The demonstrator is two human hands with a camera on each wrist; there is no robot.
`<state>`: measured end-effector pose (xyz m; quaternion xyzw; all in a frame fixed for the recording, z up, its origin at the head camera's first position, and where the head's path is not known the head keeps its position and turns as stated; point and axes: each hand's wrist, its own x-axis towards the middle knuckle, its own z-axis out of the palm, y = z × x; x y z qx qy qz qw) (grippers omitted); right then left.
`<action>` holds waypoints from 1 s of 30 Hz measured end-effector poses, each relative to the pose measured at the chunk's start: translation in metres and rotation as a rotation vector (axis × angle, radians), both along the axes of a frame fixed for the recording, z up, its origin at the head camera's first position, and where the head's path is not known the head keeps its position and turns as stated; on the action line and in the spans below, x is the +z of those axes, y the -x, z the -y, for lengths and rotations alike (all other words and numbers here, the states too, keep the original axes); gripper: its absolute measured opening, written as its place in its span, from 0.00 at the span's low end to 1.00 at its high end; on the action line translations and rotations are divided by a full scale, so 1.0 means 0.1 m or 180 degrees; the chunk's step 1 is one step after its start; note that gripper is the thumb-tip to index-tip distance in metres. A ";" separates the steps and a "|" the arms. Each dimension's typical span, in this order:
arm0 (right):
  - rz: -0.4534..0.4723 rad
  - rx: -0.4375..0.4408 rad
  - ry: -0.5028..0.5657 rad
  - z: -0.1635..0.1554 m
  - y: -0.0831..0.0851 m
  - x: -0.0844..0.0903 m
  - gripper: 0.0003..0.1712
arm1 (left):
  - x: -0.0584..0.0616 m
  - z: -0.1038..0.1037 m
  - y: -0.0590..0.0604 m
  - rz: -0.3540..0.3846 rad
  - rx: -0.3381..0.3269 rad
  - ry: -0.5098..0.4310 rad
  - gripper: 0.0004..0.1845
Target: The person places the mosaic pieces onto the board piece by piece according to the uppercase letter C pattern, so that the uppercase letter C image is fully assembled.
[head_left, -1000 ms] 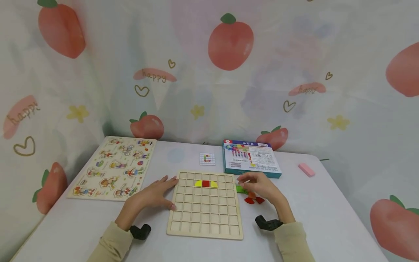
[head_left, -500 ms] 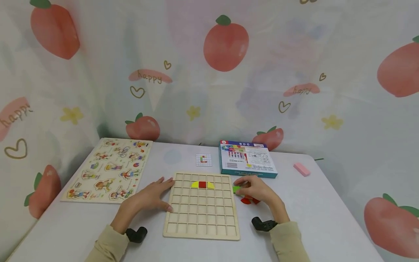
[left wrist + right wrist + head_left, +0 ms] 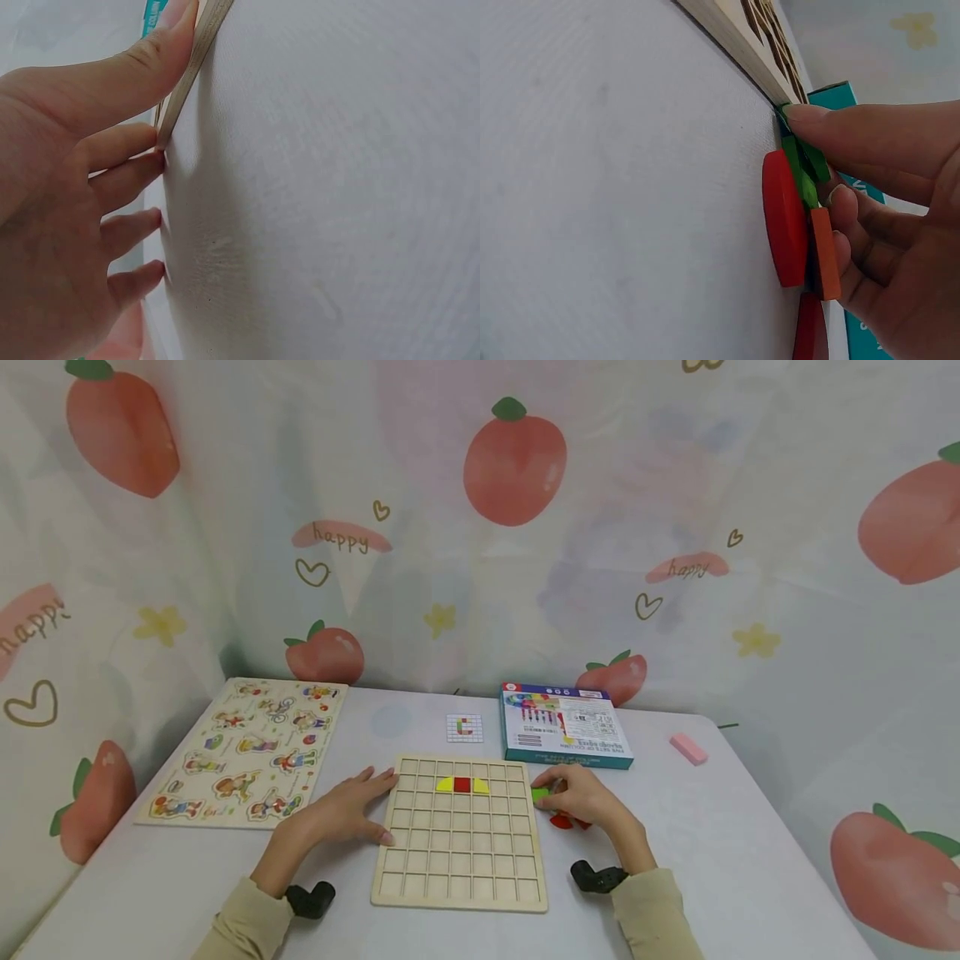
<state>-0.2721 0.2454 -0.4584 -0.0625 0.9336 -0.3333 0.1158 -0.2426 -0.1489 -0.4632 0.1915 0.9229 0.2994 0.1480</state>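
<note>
Right hand (image 3: 581,795) pinches green piece (image 3: 539,793), seemingly touching grid board (image 3: 459,893) edge; left hand (image 3: 347,811) spread flat on opposite edge.

Green piece (image 3: 540,794), red pieces (image 3: 561,821), strawberry-print backdrop (image 3: 514,460).

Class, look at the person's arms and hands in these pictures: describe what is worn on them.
Both arms wear long beige sleeves, the left sleeve and the right sleeve, ending at the wrist. A small black device is strapped at each wrist: left, right. The left hand and right hand are bare: no gloves, no rings visible.
</note>
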 end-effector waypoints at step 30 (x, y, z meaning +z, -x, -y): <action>-0.0262 -0.0091 0.0773 0.04 0.02 0.03 0.14 | 0.06 -0.03 -0.03 -0.0011 0.0040 0.0078 0.52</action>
